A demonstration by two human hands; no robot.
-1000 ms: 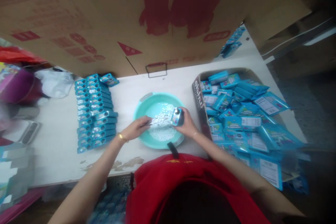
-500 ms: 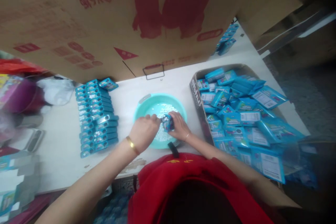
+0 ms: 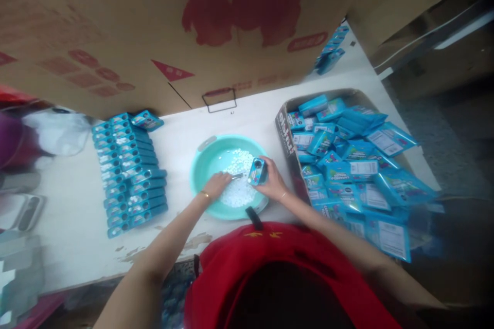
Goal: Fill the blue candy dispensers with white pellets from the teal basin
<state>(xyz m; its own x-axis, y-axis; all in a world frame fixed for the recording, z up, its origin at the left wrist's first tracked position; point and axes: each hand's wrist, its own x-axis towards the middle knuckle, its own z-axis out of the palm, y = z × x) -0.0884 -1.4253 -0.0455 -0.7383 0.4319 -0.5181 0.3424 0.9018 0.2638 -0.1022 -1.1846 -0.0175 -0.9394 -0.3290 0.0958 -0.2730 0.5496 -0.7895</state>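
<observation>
My left hand is closed round the handle of a small metal spoon, low inside the turquoise basin. Small white pieces, like candies, cover much of the basin's bottom. Over the right side of the basin, my right hand grips a small blue box, tilted, with a dark round hole showing in its face. The spoon's tip lies just left of the box, apart from it. Its bowl is too blurred to make out.
Stacked rows of blue boxes stand on the left of the white table. At the right, an open carton is heaped with blue packets. A big cardboard box walls off the back. A grey device lies far left.
My left hand has drawn the spoon down and left, away from the box into the basin. My right hand has shifted slightly right with the box. The view has also shifted.
</observation>
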